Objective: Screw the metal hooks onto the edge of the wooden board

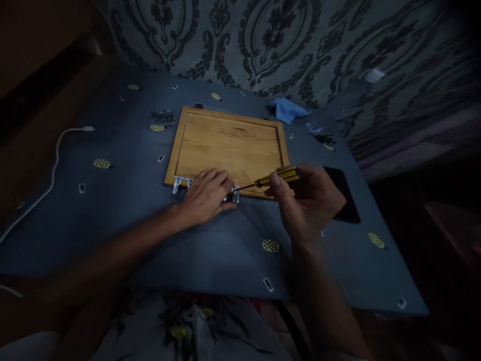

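A framed wooden panel (233, 138) lies flat on the table, with several metal hinges along its near edge. One hinge (177, 184) shows at the left end of that edge. My left hand (208, 193) rests over the edge, its fingers bent on top and its thumb in front, gripping a second hinge (235, 195). In my right hand (306, 198) is a yellow-and-black screwdriver (278, 177), held by its handle. Its shaft points left and its tip meets the hinge by my left fingers. Any screw under the tip is too small to make out.
A dark flat object (343, 195) lies right of the panel. Behind are a blue cloth (288, 110) and a clear bottle with a white cap (375, 75). Small metal pieces (163, 117) sit left of the panel. A white cable (56, 150) crosses the table's left side.
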A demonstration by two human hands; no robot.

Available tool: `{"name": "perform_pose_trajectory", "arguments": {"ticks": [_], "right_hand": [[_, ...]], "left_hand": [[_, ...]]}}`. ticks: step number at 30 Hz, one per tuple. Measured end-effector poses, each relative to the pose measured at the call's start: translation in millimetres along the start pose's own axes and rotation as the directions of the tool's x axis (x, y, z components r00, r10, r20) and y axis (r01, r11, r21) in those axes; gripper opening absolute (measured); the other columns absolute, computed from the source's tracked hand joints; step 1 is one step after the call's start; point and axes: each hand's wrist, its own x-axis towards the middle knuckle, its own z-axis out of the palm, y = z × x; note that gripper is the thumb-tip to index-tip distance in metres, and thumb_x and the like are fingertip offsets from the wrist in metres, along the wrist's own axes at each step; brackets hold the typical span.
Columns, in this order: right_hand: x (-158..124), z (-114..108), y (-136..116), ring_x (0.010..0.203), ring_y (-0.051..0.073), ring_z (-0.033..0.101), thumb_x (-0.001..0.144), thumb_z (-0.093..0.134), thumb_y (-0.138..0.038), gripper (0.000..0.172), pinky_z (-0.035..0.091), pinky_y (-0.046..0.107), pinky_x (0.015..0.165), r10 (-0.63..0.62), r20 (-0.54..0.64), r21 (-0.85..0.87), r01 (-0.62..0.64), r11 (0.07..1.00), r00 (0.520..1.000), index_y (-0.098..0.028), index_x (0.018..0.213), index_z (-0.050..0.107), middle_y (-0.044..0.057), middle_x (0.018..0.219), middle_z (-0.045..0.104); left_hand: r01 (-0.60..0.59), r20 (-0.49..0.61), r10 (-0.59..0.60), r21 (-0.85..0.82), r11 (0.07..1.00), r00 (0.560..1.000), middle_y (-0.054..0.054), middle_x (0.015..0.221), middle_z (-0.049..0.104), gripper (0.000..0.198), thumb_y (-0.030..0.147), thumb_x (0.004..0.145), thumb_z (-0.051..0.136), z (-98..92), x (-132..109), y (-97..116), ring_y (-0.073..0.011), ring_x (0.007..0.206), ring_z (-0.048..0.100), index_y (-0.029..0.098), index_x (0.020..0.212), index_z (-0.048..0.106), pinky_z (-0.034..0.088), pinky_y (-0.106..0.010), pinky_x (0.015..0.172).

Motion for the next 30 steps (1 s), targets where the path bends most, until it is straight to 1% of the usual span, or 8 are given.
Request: {"name": "perform_pose_trajectory", "arguments": {"ticks": [4, 11, 17, 21, 27, 30], "right_hand": [[0, 1, 0, 0.059, 0.016, 0.065, 0.088, 0.081, -0.034, 0.014, 0.057, 0.033, 0.053, -0.014, 0.01, -0.003, 0.014, 1.0, 1.0, -0.031, 0.094, 0.069, -0.004, 0.079, 0.069], [1, 2, 1, 0.059, 0.016, 0.064, 0.087, 0.082, -0.031, 0.013, 0.054, 0.033, 0.052, -0.057, 0.027, 0.0, 0.057, 0.998, 0.998, -0.033, 0.095, 0.072, -0.004, 0.081, 0.071], [6, -3, -6, 0.056, 0.014, 0.066, 0.088, 0.081, -0.028, 0.013, 0.055, 0.031, 0.052, -0.074, 0.128, 0.035, 0.07, 0.997, 0.989, -0.032, 0.099, 0.075, -0.004, 0.083, 0.073], [8, -6, -9, 0.054, 0.011, 0.067, 0.09, 0.079, -0.026, 0.015, 0.054, 0.028, 0.053, -0.071, 0.188, 0.011, 0.07, 0.997, 0.98, -0.03, 0.104, 0.075, -0.003, 0.09, 0.076], [7, -6, -9, 0.055, 0.012, 0.067, 0.09, 0.08, -0.028, 0.014, 0.056, 0.027, 0.053, -0.064, 0.176, -0.006, 0.066, 0.998, 0.982, -0.028, 0.103, 0.076, -0.003, 0.087, 0.075], [5, -5, -10, 0.057, 0.013, 0.068, 0.089, 0.08, -0.03, 0.014, 0.058, 0.029, 0.051, -0.04, 0.115, 0.011, 0.039, 0.999, 0.993, -0.029, 0.102, 0.075, -0.002, 0.089, 0.075]], "left_hand": [[0.003, 0.003, -0.003, 0.002, 1.0, 1.0, -0.009, 0.117, 0.064, 0.039, 0.047, 0.097, 0.071, 0.3, 0, 1, -0.0289, 0.112, 0.056, 0.015, 0.118, 0.065, 0.043, -0.039, 0.096], [0.023, 0.052, -0.023, -0.002, 1.0, 0.998, -0.011, 0.12, 0.064, 0.04, 0.048, 0.098, 0.069, -3.7, 1, 2, -0.0292, 0.116, 0.056, 0.014, 0.121, 0.065, 0.042, -0.039, 0.097], [0.013, 0.024, -0.013, 0.006, 1.0, 1.0, -0.01, 0.119, 0.064, 0.04, 0.047, 0.097, 0.07, -2.7, 1, 2, -0.0293, 0.115, 0.057, 0.015, 0.12, 0.066, 0.043, -0.039, 0.096], [0.009, 0.012, -0.009, -0.001, 1.0, 1.0, -0.01, 0.118, 0.064, 0.041, 0.048, 0.097, 0.071, -0.5, 0, 1, -0.0292, 0.113, 0.057, 0.015, 0.121, 0.066, 0.044, -0.039, 0.095], [0.002, -0.005, -0.002, -0.011, 1.0, 1.0, -0.01, 0.118, 0.064, 0.039, 0.047, 0.097, 0.071, 0.5, 0, 1, -0.029, 0.114, 0.056, 0.015, 0.119, 0.065, 0.043, -0.039, 0.096], [0.001, -0.005, -0.001, -0.002, 1.0, 1.0, -0.01, 0.118, 0.065, 0.038, 0.047, 0.097, 0.07, -0.1, 0, 0, -0.0288, 0.113, 0.057, 0.015, 0.118, 0.065, 0.044, -0.039, 0.095]]}}
